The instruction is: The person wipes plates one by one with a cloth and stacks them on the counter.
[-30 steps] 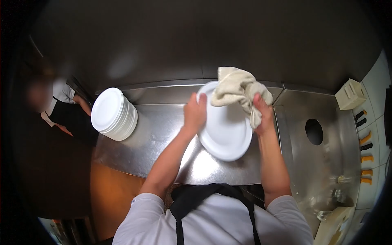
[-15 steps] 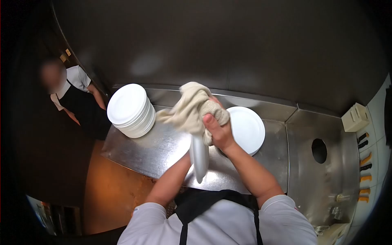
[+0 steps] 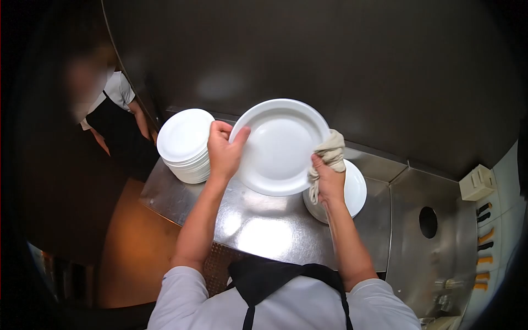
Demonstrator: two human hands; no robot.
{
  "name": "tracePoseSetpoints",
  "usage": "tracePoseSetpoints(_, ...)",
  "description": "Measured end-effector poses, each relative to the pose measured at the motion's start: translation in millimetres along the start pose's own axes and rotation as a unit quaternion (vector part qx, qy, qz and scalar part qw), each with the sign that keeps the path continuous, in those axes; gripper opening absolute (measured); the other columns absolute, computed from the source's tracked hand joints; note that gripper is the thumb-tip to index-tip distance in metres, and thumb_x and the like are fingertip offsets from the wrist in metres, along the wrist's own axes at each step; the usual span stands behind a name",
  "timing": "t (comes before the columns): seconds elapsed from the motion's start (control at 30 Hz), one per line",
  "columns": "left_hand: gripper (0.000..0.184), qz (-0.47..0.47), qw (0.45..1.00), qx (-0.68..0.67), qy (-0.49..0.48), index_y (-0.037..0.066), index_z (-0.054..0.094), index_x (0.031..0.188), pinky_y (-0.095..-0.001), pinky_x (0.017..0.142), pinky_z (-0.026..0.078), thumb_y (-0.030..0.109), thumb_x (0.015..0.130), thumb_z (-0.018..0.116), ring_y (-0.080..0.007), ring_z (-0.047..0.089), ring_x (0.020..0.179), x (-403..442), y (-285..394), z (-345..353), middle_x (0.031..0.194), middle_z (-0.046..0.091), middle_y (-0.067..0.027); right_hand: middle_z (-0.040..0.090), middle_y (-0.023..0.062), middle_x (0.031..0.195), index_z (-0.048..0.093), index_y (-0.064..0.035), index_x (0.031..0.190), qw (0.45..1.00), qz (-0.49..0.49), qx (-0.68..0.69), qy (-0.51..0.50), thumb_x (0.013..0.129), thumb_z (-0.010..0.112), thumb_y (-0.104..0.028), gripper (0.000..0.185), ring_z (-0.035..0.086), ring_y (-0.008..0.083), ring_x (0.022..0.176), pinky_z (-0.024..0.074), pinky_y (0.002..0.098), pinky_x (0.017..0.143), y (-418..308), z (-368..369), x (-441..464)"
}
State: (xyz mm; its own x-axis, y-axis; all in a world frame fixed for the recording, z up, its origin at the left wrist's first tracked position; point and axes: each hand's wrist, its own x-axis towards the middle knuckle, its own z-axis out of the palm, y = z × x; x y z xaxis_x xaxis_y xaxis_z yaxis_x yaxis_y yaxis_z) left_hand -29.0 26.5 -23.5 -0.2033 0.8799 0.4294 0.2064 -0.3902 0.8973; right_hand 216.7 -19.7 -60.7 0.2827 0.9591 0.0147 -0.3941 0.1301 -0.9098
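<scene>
A white plate (image 3: 280, 148) is held up above the steel counter, its inner face towards me. My left hand (image 3: 224, 151) grips its left rim, thumb on the front. At the lower right rim, my right hand (image 3: 330, 179) is closed on a beige cloth (image 3: 331, 148), which is bunched against the plate's edge. To the left of my left hand stands a tall stack of white plates (image 3: 184, 135). Below and behind my right hand, more white plates (image 3: 356, 190) lie on the counter, partly covered by the hand and cloth.
The steel counter (image 3: 220, 223) runs on to the right, where it has a round dark hole (image 3: 428, 222). Several knives with yellow or black handles (image 3: 485, 235) line the right wall near a beige box (image 3: 476, 182). A person in a black apron (image 3: 118, 124) stands at the left.
The plate, seen edge-on and wrapped in the cloth before, now faces me. My left hand has come into view on its left rim; my right hand has moved right and down with the cloth.
</scene>
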Motion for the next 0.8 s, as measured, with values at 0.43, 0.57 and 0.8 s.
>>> tracePoseSetpoints(0.43, 0.027, -0.029, 0.984, 0.038, -0.171, 0.001, 0.061, 0.114, -0.0349, 0.080, 0.053, 0.014, 0.091, 0.064, -0.0218, 0.068, 0.089, -56, 4, -58, 0.097, 0.071, -0.0141, 0.066, 0.0034, 0.097, 0.060, -0.0052, 0.113, 0.958, 0.000, -0.206, -0.198, 0.077, 0.081, -0.006, 0.042, 0.064, 0.0137, 0.088, 0.0533, 0.0268, 0.077, -3, 13, 11)
tracePoseSetpoints(0.57, 0.033, -0.065, 0.934, 0.177, -0.304, 0.004, 0.059, 0.119, -0.0333, 0.078, 0.052, 0.012, 0.089, 0.068, -0.0193, 0.066, 0.090, -53, 16, -64, 0.101, 0.069, -0.0122, 0.068, 0.0052, 0.099, 0.059, -0.0056, 0.121, 0.807, -0.118, -0.458, -0.352, 0.065, 0.082, 0.001, 0.061, 0.067, 0.0129, 0.090, 0.0551, 0.0296, 0.078, -53, 64, 8)
tracePoseSetpoints(0.8, 0.042, -0.198, 0.975, -0.096, -0.025, -0.004, 0.052, 0.128, -0.0328, 0.086, 0.053, 0.003, 0.089, 0.064, -0.0207, 0.065, 0.099, -62, -41, -111, 0.113, 0.065, -0.0129, 0.066, -0.0002, 0.099, 0.059, -0.0081, 0.116, 0.952, -0.131, -0.194, -0.196, 0.075, 0.078, 0.001, 0.046, 0.063, 0.0097, 0.088, 0.0544, 0.0275, 0.076, -83, 72, 3)
